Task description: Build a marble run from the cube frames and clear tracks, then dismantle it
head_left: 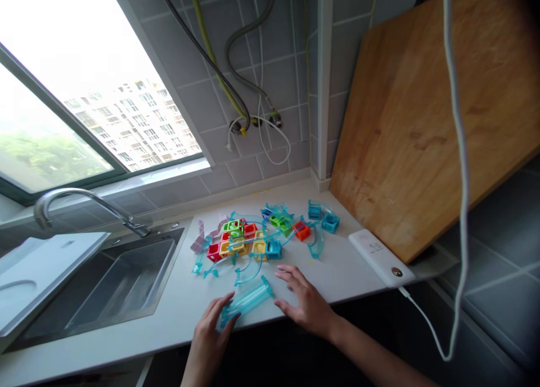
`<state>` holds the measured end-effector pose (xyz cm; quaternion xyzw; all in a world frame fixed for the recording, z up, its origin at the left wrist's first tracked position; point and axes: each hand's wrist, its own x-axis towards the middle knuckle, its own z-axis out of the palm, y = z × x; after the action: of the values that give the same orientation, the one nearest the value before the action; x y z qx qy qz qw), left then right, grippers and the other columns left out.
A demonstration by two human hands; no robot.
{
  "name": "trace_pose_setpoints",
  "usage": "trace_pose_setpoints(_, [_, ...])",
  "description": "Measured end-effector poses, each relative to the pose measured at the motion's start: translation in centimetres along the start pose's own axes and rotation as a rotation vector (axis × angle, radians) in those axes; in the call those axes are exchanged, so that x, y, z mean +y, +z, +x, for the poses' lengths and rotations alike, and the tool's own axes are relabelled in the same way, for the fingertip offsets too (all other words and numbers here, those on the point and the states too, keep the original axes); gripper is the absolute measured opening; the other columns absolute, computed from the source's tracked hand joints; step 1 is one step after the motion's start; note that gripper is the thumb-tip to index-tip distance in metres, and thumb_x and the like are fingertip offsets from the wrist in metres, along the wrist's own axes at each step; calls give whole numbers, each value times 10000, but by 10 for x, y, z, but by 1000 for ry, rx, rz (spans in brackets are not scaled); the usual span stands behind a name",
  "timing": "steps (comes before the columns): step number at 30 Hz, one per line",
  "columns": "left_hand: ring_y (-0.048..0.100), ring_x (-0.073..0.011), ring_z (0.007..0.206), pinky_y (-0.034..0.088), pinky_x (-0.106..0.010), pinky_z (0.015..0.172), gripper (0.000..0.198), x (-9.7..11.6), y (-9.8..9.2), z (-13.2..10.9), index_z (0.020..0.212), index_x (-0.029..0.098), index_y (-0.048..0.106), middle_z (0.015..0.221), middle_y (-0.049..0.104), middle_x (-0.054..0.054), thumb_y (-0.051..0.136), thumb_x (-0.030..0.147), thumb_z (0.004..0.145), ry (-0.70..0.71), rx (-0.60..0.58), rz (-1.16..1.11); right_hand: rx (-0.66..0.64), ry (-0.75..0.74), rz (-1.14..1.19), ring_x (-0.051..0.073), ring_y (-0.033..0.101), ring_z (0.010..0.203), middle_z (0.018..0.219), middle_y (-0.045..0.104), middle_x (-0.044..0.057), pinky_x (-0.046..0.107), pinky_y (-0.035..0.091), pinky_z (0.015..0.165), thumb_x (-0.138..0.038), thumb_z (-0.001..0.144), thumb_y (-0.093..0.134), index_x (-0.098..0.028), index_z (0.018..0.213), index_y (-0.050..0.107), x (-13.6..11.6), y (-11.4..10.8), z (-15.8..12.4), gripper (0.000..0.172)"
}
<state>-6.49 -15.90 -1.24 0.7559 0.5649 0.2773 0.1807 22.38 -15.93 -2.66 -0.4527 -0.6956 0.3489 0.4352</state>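
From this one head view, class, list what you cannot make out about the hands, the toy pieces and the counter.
1. Left hand: whether it grips the clear blue track piece or only touches it; its fingers cover that end.
2. Pile of coloured pieces: too small and overlapping to count.
3. White power bank: its marking is too small to read.
4. Sink: a white board covers its left part.
5. Right hand: underside hidden.

white countertop (337,274) | bears: heap of coloured toy pieces (261,235), clear blue tube (247,300) (near front edge), white power bank (379,257), leaning wooden board (426,122)
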Motion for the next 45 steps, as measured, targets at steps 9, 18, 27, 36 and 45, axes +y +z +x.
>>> trace_pose_setpoints(9, [634,-321,1119,568,-490,909,576,-67,-38,0,1291,216,599,1238,629,-117,562,588,852,-208,175,182,68,46,-9,240,589,1166,1241,583,90,404,497,1027,-233,894,599,-235,1101,676,3,2,1,221])
trace_pose_setpoints(18, [443,-343,1373,357,-589,1131,480,32,0,1,1366,272,494,1442,488,-128,608,336,904,69,356,62,421,107,-211,306,404,1398,1468,428,165,523,366,1157,-237,883,543,-172,1339,537,39,-7,30,461])
trace_pose_setpoints(27, [542,-280,1297,468,-482,1083,358,123,66,42,1272,301,595,1405,556,-89,577,217,925,294,-291,-279,533,74,-405,323,486,1302,1361,505,203,525,436,1084,-221,863,551,-115,1420,428,83,-37,66,580])
trace_pose_setpoints(36, [442,-278,1384,367,-530,1149,455,132,118,126,1349,238,524,1455,495,-127,557,148,904,328,-142,-406,512,138,-473,290,604,1082,1152,616,131,447,510,932,-188,833,594,-177,1275,554,81,-54,85,444])
trace_pose_setpoints(45, [463,-270,1378,358,-516,1157,441,136,124,140,1406,245,485,1457,522,-118,520,252,967,353,-209,-407,518,159,-429,236,602,843,902,626,44,376,504,775,-234,849,557,-212,953,560,81,-58,82,106])
